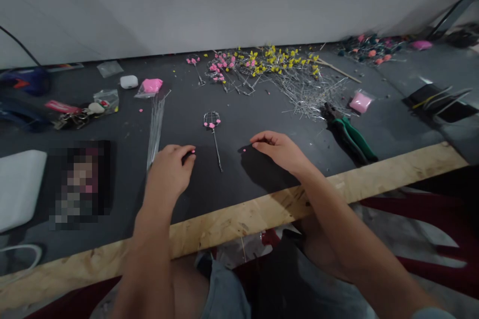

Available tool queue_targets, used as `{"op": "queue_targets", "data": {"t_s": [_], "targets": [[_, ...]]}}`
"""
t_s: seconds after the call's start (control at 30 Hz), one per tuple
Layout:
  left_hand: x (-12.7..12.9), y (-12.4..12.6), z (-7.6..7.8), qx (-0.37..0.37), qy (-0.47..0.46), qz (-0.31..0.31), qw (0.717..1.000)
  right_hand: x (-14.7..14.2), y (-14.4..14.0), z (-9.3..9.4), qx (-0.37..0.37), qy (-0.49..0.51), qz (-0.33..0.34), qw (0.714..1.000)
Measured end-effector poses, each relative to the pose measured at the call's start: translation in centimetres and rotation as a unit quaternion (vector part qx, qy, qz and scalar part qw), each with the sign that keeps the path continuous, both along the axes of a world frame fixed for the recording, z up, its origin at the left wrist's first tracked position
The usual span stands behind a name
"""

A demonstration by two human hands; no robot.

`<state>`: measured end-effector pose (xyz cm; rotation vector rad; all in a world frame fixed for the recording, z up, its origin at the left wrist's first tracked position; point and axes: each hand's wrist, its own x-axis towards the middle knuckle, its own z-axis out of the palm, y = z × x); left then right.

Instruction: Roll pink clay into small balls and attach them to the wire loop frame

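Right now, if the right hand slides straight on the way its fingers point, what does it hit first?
The right hand points left along the table, so it would likely meet the tiny pink bead just past its fingertips, then the wire stem. Depth is hard to judge.

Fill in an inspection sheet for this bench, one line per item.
Surface: dark mat on a board with a bare wood edge.
Job's things: wire stem with pink beads lies between the hands; a pink bead at the left fingertips, another beside the right.
Clutter: heap of wire pins with pink and yellow beads, green pliers, pink bags, wire bundle.
Grippers: left hand pinching, right hand resting, curled.
Cables: black cable far left.
Surroundings: grey wall.
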<state>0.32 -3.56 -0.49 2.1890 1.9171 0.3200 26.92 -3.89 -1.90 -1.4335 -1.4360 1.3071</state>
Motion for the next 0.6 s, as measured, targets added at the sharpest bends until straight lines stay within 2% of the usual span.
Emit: {"op": "queue_targets", "data": {"t_s": [0.1,0.2,0.4,0.6], "targets": [[0.6,-1.3,0.2,0.000,0.080,-0.024,0.997,0.0,-0.1,0.1,0.000,-0.004,0.002,1.000],[1.3,-2.0,0.3,0.001,0.121,-0.014,0.993,-0.1,-0.2,0.2,-0.005,-0.007,0.005,1.000],[1.7,-1.4,0.5,-0.010,0.138,-0.015,0.990,-0.4,-0.3,0.4,-0.006,-0.001,0.007,1.000],[1.1,-3.5,1.0,-0.039,0.153,-0.027,0.987,-0.8,-0.2,0.3,0.002,-0.011,0.011,1.000]]}}
